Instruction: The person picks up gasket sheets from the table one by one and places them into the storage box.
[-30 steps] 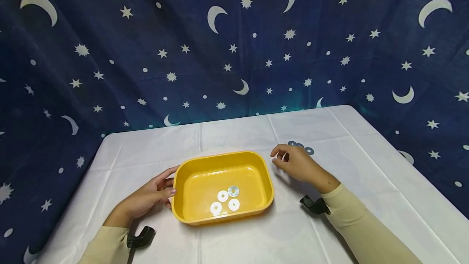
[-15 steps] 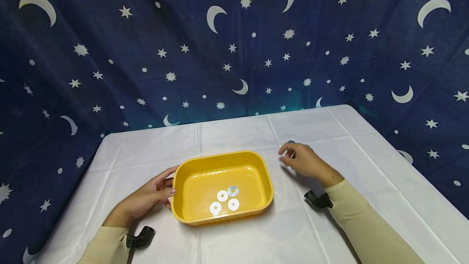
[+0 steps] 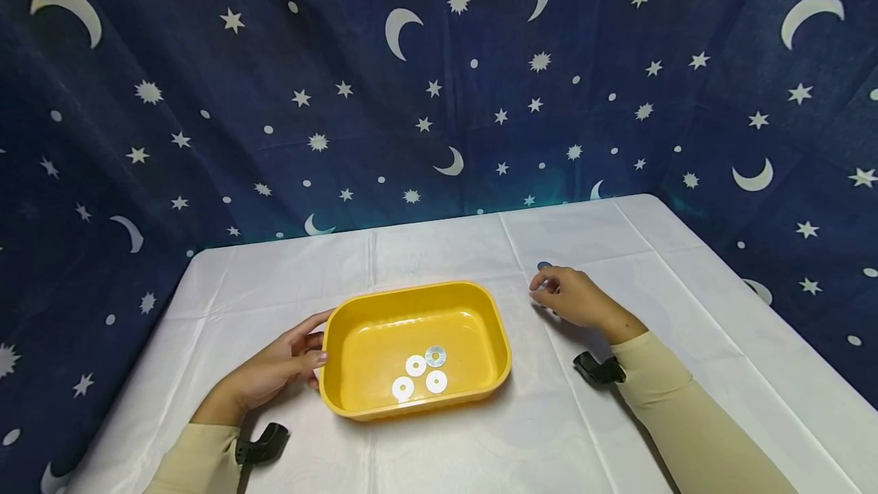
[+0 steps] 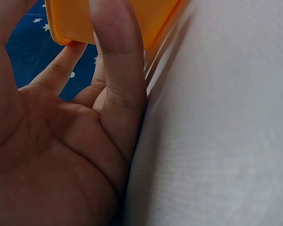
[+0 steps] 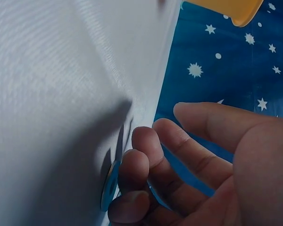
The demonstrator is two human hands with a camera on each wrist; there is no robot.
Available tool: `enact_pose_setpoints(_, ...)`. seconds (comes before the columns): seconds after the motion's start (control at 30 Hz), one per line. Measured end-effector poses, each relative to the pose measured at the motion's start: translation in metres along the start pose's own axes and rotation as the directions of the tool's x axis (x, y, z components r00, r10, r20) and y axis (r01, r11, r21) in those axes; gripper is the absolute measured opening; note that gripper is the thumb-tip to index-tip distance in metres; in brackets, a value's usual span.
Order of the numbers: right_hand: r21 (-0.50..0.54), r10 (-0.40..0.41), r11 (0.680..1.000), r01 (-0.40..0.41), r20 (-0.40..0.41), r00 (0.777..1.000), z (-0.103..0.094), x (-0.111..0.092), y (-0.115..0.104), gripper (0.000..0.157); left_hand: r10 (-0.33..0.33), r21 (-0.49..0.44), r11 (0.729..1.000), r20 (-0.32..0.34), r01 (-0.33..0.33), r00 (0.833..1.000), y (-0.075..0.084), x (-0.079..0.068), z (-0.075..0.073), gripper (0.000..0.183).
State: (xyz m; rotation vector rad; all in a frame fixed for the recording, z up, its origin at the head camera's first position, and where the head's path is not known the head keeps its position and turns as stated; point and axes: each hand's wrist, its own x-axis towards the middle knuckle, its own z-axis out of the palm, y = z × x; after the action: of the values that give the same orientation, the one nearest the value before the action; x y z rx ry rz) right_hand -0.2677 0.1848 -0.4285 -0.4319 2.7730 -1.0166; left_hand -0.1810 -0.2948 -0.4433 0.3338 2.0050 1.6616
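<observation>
A yellow tray (image 3: 480, 372) sits on the white table. Flat metal washers (image 3: 437, 382) lie inside it, several of them towards the front. My left hand (image 3: 270, 368) rests against the tray's left end, fingers and thumb touching its outside near the rim. In the left wrist view the fingers reach the tray's wall (image 4: 70, 21). To the right of the tray, my right hand (image 3: 572, 297) hovers low over the table, fingers loosely bent, nothing visible between them. Beyond it part of a washer (image 3: 544, 265) shows; in the right wrist view a washer (image 5: 109, 186) lies beside the fingertips.
A white cloth (image 3: 439, 456) covers the table. Behind it hangs a dark blue curtain (image 3: 357, 151) with moons and stars. Black bands (image 3: 264, 444) are worn at both wrists.
My right hand has moved right, away from the tray, and now covers most of the washers on the table. The left hand and tray have stayed in place.
</observation>
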Motion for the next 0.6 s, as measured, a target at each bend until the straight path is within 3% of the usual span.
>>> enact_pose_setpoints(0.6, -0.003, 0.041, 0.999, -0.041, 0.020, 0.999, -0.0027, -0.0001, 0.0043, 0.015, 0.002, -0.001, 1.000, 0.003, -0.002, 1.000, 0.0002, -0.0005, -0.0002, 0.069)
